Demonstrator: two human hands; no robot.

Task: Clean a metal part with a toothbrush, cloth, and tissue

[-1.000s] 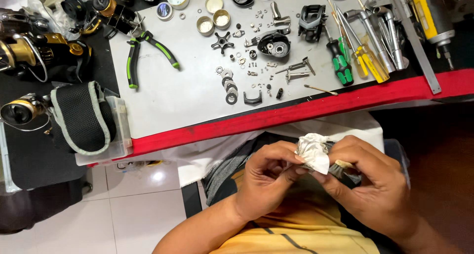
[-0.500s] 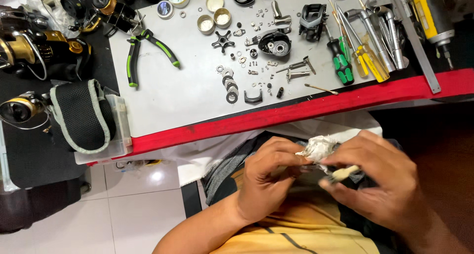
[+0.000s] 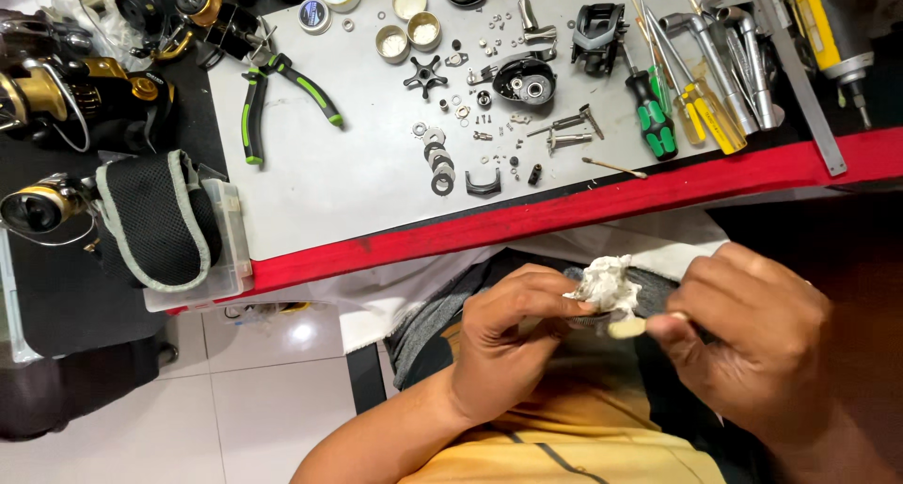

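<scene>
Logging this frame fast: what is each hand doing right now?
Left hand: closed on a crumpled white tissue.
Right hand: closed, pinching a small pale-tipped stick against the tissue.

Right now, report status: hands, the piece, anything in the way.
Left hand pinching crumpled white tissue. Right hand holding a pale-tipped swab against it. Nothing between them.

Bare left hand (image 3: pixel 508 338) and right hand (image 3: pixel 762 343), no gloves, rings or watch visible. Forearms bare, no sleeves in view. Yellow-orange shirt (image 3: pixel 555 456) with thin dark line across front. Dark grey shorts (image 3: pixel 433 329) at lap. Nails short on fingers (image 3: pixel 555 291). No markings visible anywhere.
</scene>
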